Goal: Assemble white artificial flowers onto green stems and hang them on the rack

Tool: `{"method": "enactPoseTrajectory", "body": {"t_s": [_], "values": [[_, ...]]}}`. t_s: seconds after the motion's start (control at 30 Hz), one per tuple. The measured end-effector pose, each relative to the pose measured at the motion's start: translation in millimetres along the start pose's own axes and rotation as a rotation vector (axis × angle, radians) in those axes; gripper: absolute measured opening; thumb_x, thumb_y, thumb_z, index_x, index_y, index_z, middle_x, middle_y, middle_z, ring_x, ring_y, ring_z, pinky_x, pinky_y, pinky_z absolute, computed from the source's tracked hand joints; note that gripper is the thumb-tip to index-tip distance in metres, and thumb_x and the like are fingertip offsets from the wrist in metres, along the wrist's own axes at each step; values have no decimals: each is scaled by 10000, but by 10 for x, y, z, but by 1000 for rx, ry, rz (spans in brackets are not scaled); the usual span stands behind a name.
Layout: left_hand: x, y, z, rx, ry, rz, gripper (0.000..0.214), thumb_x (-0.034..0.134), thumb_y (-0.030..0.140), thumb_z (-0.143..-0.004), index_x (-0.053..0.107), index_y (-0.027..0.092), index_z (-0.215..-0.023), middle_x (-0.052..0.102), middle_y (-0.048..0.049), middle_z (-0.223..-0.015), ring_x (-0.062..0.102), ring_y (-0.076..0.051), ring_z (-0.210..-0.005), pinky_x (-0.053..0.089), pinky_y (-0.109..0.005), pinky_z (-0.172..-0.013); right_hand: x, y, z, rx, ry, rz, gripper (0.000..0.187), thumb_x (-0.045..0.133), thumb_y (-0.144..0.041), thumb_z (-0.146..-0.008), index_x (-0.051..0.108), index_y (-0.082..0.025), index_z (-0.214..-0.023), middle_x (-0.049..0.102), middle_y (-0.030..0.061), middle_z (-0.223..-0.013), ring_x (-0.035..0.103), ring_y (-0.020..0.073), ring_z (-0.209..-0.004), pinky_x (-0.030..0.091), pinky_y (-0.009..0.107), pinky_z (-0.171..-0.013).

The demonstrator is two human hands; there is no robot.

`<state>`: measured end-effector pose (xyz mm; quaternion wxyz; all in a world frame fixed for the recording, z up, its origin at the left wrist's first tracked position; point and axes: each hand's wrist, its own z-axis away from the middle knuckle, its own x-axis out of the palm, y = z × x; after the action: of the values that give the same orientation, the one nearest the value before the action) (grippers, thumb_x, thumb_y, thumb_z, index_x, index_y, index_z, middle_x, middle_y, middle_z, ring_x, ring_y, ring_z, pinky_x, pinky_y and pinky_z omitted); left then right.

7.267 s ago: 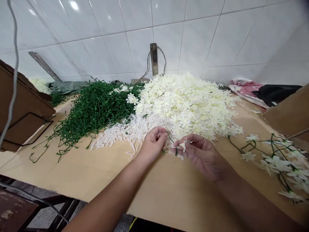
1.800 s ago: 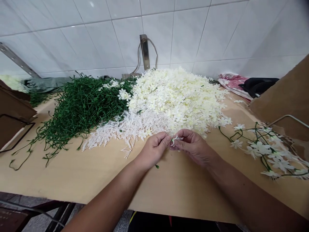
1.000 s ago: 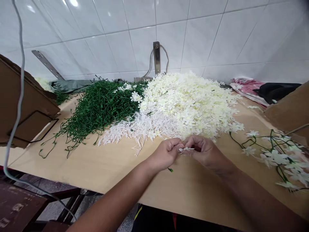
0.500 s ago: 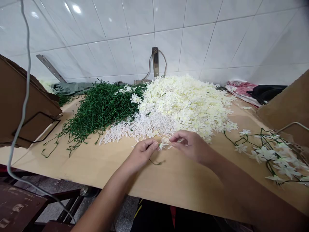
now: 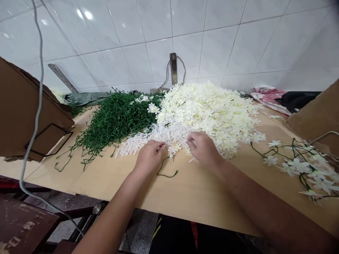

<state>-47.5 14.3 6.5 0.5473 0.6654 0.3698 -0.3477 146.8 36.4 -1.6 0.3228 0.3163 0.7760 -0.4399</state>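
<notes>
My left hand [image 5: 149, 157] is closed in a pinch at the front edge of a heap of thin white stamens [image 5: 172, 132]. Anything between its fingertips is too small to make out. Opposite it, my right hand [image 5: 203, 146] also pinches, thumb against forefinger, among the stamens and beside the pile of white artificial flower heads [image 5: 209, 109]; its fingertips' content cannot be made out. Between the hands a small white flower [image 5: 173, 149] rests on the table, close to a curved green plastic stem [image 5: 166, 175].
A tangled mound of green stems [image 5: 113, 116] lies left of the flower heads. Assembled flowers on stems [image 5: 312, 169] are at the right. Cardboard pieces stand at the left [image 5: 31, 113] and right [image 5: 317, 116]. A grey cable [image 5: 37, 120] hangs at the left, before the tiled wall [image 5: 159, 24].
Both hands have left the flower they held between them and moved forward to the stamens. The flower and its green stem now show on the table. The view has shifted slightly.
</notes>
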Motion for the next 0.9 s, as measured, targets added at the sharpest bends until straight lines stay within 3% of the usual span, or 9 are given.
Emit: {"method": "enactPoseTrajectory", "body": {"t_s": [0.13, 0.23, 0.43, 0.6, 0.9], "values": [[30, 131, -159, 27, -69, -169, 298, 467, 316, -786, 631, 231, -1020, 587, -66, -894, 554, -222, -854, 401, -313, -699, -112, 88, 22, 57, 56, -102, 79, 496, -144, -756, 567, -174, -774, 612, 36, -689, 554, 173, -682, 430, 284, -631], [82, 170, -209, 98, -151, -200, 245, 479, 243, -764, 659, 239, -931, 585, -54, -839, 551, -201, -835, 395, -289, -697, -142, 127, 46, 78, 80, -180, 96, 491, -163, -765, 578, -176, -803, 629, 28, -689, 574, 160, -669, 447, 276, -630], [125, 149, -287, 84, -118, -187, 128, 507, 237, -733, 631, 206, -741, 588, -38, -780, 529, -173, -755, 357, -261, -618, -145, 104, 132, 80, 88, -399, 80, 514, -194, -755, 588, -164, -754, 621, 37, -700, 570, 150, -646, 463, 273, -606], [129, 254, -344, 24, -46, 100, 136, 503, 302, -743, 600, 206, -754, 560, 11, -596, 474, -125, -547, 307, -240, -529, -147, -4, 161, 10, 124, -388, 52, 522, -163, -742, 567, -167, -716, 592, 35, -703, 548, 156, -679, 457, 302, -652], [381, 427, -303, -54, -168, 646, 159, 562, 287, -699, 614, 163, -783, 539, 18, -583, 459, -90, -512, 334, -212, -500, -105, 59, 145, -8, 187, -217, 105, 503, -98, -699, 502, -186, -643, 597, 62, -747, 550, 190, -757, 438, 325, -707]]}}
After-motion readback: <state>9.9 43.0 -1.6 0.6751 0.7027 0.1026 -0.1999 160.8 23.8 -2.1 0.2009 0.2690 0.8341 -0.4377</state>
